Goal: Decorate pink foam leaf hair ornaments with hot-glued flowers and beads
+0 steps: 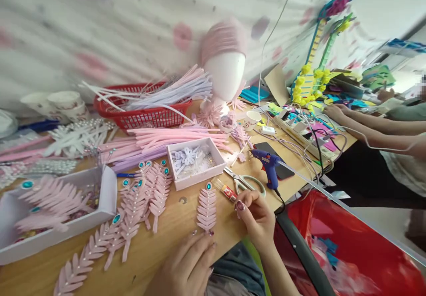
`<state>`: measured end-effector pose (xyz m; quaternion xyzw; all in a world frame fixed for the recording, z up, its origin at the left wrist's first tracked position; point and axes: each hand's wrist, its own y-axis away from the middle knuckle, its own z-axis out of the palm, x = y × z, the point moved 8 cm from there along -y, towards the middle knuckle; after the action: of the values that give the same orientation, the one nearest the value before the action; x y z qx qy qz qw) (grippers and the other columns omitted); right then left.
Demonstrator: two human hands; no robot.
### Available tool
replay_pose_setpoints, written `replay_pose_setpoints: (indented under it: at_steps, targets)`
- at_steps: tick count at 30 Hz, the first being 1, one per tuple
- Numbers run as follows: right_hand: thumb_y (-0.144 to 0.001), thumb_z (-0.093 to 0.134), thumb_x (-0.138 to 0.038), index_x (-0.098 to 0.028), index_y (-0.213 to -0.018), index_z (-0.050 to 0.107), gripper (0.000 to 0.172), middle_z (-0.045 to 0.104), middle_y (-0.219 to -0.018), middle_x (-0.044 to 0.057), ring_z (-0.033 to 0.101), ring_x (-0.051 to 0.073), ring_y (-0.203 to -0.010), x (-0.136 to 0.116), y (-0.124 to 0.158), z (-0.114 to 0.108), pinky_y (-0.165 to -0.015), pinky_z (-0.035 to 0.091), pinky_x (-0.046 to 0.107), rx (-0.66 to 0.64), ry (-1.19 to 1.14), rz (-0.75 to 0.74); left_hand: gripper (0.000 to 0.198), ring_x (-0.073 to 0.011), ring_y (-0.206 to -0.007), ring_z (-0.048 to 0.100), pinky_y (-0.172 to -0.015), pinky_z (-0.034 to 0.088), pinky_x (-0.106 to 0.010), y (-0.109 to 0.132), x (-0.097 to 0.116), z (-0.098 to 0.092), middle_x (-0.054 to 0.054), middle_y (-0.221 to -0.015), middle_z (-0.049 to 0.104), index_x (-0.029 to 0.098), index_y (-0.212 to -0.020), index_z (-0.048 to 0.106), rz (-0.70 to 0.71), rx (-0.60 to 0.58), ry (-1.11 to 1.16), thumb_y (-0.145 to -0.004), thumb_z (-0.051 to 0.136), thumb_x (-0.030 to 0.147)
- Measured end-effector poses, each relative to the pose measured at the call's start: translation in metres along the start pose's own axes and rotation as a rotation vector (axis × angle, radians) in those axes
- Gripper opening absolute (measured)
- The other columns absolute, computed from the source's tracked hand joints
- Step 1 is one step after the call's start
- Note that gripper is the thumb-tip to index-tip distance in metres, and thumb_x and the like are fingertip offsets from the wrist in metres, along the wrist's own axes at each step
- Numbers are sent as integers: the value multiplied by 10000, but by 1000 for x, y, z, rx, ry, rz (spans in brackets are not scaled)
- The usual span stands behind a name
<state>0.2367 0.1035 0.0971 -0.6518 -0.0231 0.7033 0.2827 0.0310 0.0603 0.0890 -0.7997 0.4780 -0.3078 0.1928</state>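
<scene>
A pink pipe-cleaner leaf (207, 207) with a teal gem at its tip lies on the wooden table (156, 247) near the front edge. My left hand (189, 265) rests at the leaf's base with fingertips pressed on its stem. My right hand (254, 216) is closed in a pinch on a small glue tube (226, 190) with a red label, its tip pointing toward the leaf. Scissors (244, 183) and a blue hot glue gun (268, 165) lie just beyond my right hand.
Several finished pink leaves (133, 211) spread at left beside a white box (103, 198). A small white box (195, 160) of white ornaments, a red basket (143, 114) of pipe cleaners and a foam head (226, 72) stand behind. Another person's arms (366, 129) reach in at right.
</scene>
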Motion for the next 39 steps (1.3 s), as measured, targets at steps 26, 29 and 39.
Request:
replay_pose_setpoints:
  at_steps: [26, 29, 39]
  targets:
    - [-996, 633, -571, -251, -1313, 786, 476, 509, -475, -46, 298, 80, -393, -60, 66, 66, -402, 281, 205, -379, -554, 267, 207, -145, -912, 792, -848, 629, -216, -61, 46, -84, -27, -994, 810, 205, -1094, 703, -226, 544, -74, -1039, 525, 117]
    - [-1018, 625, -552, -265, -1464, 672, 532, 652, -582, -8, 388, 94, -438, -64, 72, 66, -435, 331, 213, -448, -416, 184, 206, -134, -916, 788, -847, 619, -204, -59, 41, -82, -23, -996, 806, 206, -1103, 691, -230, 544, -116, -1039, 519, 112]
    - [-982, 715, -454, -196, -1205, 771, 346, 598, -537, -43, 453, 92, -415, -43, 56, 37, -416, 368, 199, -186, -215, 174, 219, -155, -772, 677, -702, 567, -269, -35, 5, -88, -10, -801, 637, 244, -889, 528, -376, 535, -81, -1066, 408, 199]
